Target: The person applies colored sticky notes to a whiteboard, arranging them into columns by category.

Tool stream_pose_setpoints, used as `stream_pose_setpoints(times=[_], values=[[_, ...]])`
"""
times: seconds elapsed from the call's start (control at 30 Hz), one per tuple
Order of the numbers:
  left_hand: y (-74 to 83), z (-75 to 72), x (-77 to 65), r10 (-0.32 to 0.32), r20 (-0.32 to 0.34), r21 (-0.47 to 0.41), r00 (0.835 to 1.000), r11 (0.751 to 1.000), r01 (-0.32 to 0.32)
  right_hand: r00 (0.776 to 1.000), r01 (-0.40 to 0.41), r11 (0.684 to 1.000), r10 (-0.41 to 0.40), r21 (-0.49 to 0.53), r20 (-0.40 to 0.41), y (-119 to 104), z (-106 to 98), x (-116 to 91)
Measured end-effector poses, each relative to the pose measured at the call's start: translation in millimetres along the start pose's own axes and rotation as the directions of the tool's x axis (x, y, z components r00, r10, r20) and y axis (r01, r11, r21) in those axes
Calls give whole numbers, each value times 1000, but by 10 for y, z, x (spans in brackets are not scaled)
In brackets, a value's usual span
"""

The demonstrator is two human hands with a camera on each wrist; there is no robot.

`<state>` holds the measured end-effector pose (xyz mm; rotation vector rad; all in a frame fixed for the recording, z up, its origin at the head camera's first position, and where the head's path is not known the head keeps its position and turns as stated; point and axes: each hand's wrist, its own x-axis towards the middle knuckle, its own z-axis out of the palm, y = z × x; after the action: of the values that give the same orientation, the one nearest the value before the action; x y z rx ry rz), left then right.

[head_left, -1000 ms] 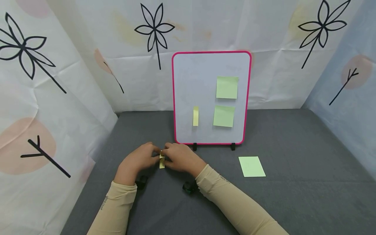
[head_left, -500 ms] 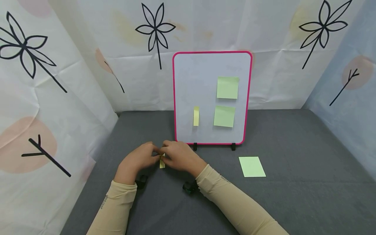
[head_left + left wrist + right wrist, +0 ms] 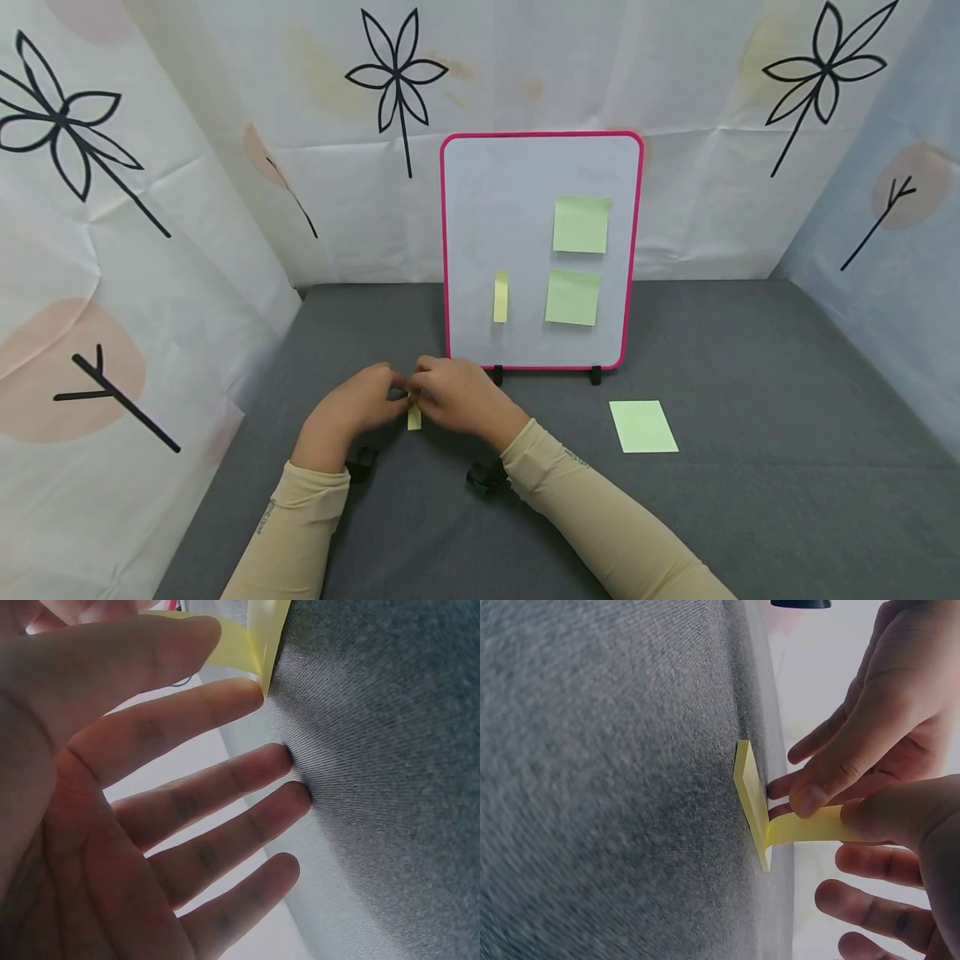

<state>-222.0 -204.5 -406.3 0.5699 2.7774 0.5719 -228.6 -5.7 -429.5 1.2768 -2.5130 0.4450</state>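
Note:
A small pad of narrow yellow sticky notes [image 3: 748,784] lies on the grey cloth, partly covered by the hands in the head view. My right hand [image 3: 467,396] pinches the top sticky note [image 3: 810,825], which stands lifted and bent away from the pad. Opposite it is my left hand [image 3: 354,412], fingers straight and spread in the left wrist view. Its index fingertip [image 3: 251,690] is right at the pad's end, and its thumb [image 3: 199,641] overlaps the raised note. Space shows between that thumb and index finger.
Behind the hands stands a pink-framed whiteboard [image 3: 502,200] on black feet. It carries two green notes [image 3: 581,225] and one narrow yellow strip [image 3: 500,297]. Another green note [image 3: 643,426] lies on the table to the right. Patterned cloth walls [image 3: 360,217] surround the table.
My right fingers have shifted slightly up and left over the pad, covering more of its upper part in the head view. My left hand has hardly moved.

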Motion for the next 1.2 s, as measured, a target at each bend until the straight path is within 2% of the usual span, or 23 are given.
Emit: stream_pose_setpoints(times=[0.53,0.7,1.07,1.2], values=[[101,-25,-39,3,-6,-32,1000,999,-3,998,-64,998,64,1,19,66,-96,4],[119,-7,-20,26,-27,-42,999,999,-27,996,-80,997,80,1,28,112,-108,1],[206,54,52,68,-13,-22,998,997,-68,989,-145,989,144,31,42,209,-118,-9],[238,104,74,57,-2,-20,998,998,-57,989,-149,987,148,55,30,226,-118,-27]])
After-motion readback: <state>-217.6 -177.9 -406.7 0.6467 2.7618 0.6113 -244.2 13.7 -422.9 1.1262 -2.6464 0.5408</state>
